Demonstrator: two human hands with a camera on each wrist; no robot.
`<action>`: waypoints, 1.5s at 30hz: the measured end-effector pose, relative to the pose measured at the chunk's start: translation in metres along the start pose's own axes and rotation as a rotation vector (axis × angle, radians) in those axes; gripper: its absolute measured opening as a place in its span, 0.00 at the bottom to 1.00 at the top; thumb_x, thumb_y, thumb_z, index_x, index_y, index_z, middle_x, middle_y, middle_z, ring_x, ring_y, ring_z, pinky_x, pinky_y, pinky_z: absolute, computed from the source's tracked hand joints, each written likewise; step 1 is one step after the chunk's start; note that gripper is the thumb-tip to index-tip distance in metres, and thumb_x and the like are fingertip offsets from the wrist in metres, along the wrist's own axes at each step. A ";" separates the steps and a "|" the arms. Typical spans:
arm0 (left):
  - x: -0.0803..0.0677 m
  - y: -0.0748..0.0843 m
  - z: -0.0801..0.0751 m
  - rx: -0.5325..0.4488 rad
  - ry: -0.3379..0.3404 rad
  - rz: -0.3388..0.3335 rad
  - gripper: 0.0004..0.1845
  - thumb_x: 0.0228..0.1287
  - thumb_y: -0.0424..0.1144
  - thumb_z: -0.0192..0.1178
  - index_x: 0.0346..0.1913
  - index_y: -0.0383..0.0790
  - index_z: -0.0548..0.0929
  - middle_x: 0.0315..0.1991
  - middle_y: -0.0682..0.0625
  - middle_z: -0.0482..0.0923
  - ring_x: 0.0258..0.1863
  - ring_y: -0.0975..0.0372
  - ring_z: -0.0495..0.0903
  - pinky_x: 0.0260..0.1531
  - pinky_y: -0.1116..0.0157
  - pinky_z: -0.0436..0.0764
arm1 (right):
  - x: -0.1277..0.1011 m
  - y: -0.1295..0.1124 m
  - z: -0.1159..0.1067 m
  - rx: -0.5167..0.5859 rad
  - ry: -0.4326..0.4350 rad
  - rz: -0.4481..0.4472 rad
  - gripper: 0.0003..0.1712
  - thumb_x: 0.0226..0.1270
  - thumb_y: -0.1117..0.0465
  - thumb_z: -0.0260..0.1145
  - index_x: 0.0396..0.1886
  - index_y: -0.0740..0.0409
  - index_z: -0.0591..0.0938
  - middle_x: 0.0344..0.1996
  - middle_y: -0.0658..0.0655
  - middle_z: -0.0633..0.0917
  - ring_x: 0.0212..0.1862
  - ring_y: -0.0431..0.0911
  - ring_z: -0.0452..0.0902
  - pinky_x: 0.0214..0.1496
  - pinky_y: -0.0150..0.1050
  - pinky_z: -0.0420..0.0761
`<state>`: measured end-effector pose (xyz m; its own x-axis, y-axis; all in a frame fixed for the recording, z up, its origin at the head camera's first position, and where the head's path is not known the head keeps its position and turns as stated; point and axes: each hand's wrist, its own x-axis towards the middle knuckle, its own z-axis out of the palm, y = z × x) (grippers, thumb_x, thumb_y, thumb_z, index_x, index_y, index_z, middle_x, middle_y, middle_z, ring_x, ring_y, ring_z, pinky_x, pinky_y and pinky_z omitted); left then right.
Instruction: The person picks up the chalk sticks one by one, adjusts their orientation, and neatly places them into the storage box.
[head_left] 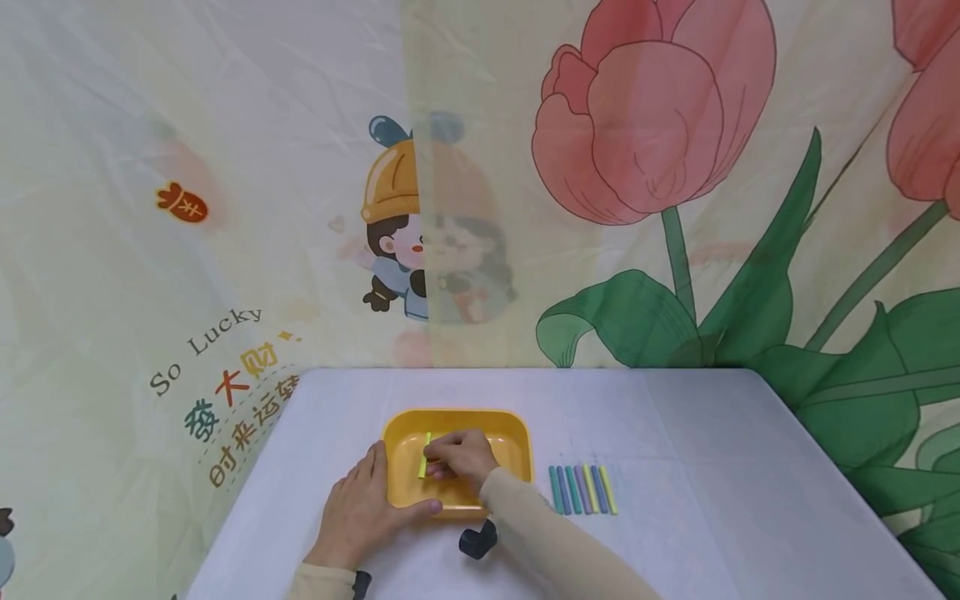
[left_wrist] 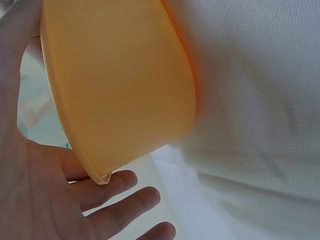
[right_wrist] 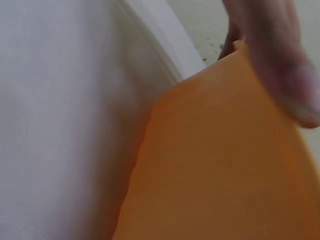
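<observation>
A yellow-orange plastic tray [head_left: 517, 433] stands on the white table. My left hand [head_left: 358, 504] rests spread at the tray's near left corner, its fingers nearly straight along the left side and its thumb along the front rim. In the left wrist view the outer wall of the tray [left_wrist: 120, 85] passes between that thumb and the fingers. Over the inside of the tray, my right hand [head_left: 467, 458] pinches a yellow-green chalk stick [head_left: 422, 465] between thumb and fingers. The right wrist view has the tray's outer wall and a blurred thumb [right_wrist: 280, 65] over its rim; the chalk is hidden there.
Several chalk sticks [head_left: 582, 490] in teal, blue, purple and yellow lie side by side in a row right of the tray. A black wrist camera [head_left: 477, 540] sits below my right wrist, close to the tray's front. A printed curtain [head_left: 465, 67] hangs behind the table.
</observation>
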<state>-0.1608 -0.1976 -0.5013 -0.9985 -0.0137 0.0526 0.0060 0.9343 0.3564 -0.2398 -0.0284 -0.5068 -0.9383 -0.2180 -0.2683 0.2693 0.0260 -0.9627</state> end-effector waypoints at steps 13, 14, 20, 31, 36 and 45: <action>0.000 0.000 -0.001 -0.013 0.015 0.021 0.77 0.42 0.87 0.56 0.77 0.21 0.52 0.73 0.28 0.60 0.68 0.38 0.68 0.62 0.39 0.70 | 0.007 0.003 0.012 -0.241 0.068 0.045 0.04 0.59 0.68 0.75 0.28 0.65 0.88 0.20 0.62 0.87 0.19 0.45 0.84 0.25 0.36 0.86; 0.000 0.000 -0.001 -0.013 0.014 0.019 0.77 0.42 0.87 0.56 0.76 0.21 0.52 0.73 0.27 0.60 0.68 0.37 0.68 0.62 0.39 0.70 | 0.007 0.003 0.012 -0.241 0.070 0.047 0.04 0.59 0.68 0.75 0.28 0.66 0.88 0.20 0.62 0.87 0.19 0.45 0.85 0.26 0.37 0.86; 0.001 0.001 -0.002 -0.011 0.015 0.013 0.78 0.41 0.88 0.54 0.77 0.21 0.51 0.73 0.27 0.59 0.68 0.37 0.67 0.63 0.38 0.70 | 0.006 0.000 0.011 -0.256 0.079 0.053 0.05 0.59 0.69 0.76 0.29 0.67 0.88 0.20 0.62 0.87 0.19 0.45 0.85 0.24 0.35 0.86; 0.000 0.001 0.000 -0.016 0.009 0.015 0.78 0.41 0.88 0.54 0.76 0.21 0.52 0.74 0.27 0.59 0.68 0.36 0.67 0.62 0.38 0.70 | 0.012 0.008 0.010 -0.257 0.092 0.045 0.07 0.54 0.70 0.79 0.24 0.66 0.86 0.17 0.60 0.86 0.17 0.44 0.83 0.20 0.35 0.84; 0.000 0.000 0.001 -0.016 0.011 0.019 0.78 0.42 0.88 0.54 0.77 0.21 0.51 0.73 0.26 0.59 0.68 0.36 0.67 0.63 0.39 0.70 | 0.010 0.008 0.009 -0.253 0.075 0.050 0.08 0.54 0.69 0.79 0.24 0.65 0.86 0.18 0.61 0.87 0.17 0.44 0.83 0.21 0.35 0.84; 0.000 0.001 0.000 -0.013 -0.005 0.009 0.78 0.42 0.88 0.54 0.77 0.21 0.50 0.74 0.27 0.57 0.69 0.36 0.66 0.63 0.38 0.69 | -0.003 0.001 0.002 -0.290 0.038 0.029 0.08 0.58 0.62 0.79 0.25 0.61 0.89 0.19 0.59 0.87 0.19 0.43 0.82 0.24 0.33 0.84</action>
<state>-0.1610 -0.1969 -0.5011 -0.9987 -0.0033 0.0512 0.0158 0.9295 0.3685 -0.2363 -0.0294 -0.5070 -0.9401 -0.1766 -0.2917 0.2280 0.3107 -0.9228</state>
